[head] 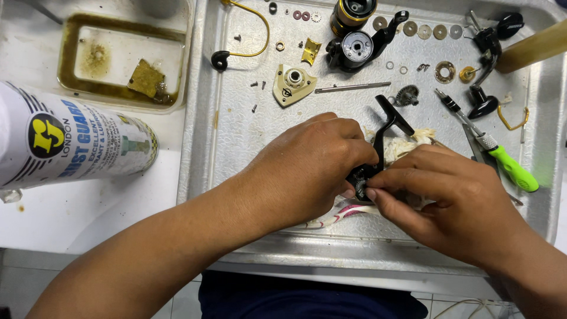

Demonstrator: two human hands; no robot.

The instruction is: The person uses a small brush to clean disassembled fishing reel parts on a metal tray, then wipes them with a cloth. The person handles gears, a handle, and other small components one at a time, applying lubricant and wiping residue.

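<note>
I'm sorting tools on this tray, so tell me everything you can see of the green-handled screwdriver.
The screwdriver has a bright green plastic-looking grip, a knurled silver collar and a thin dark shaft. It lies flat on the metal tray, slanting from upper left to lower right, just beyond the right hand. No hand touches it.

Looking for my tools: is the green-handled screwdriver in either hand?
No, the green-handled screwdriver lies on the metal tray, beside the right hand.

White worktop [88, 212], pale tiled floor [23, 283] below, bright even light.
</note>
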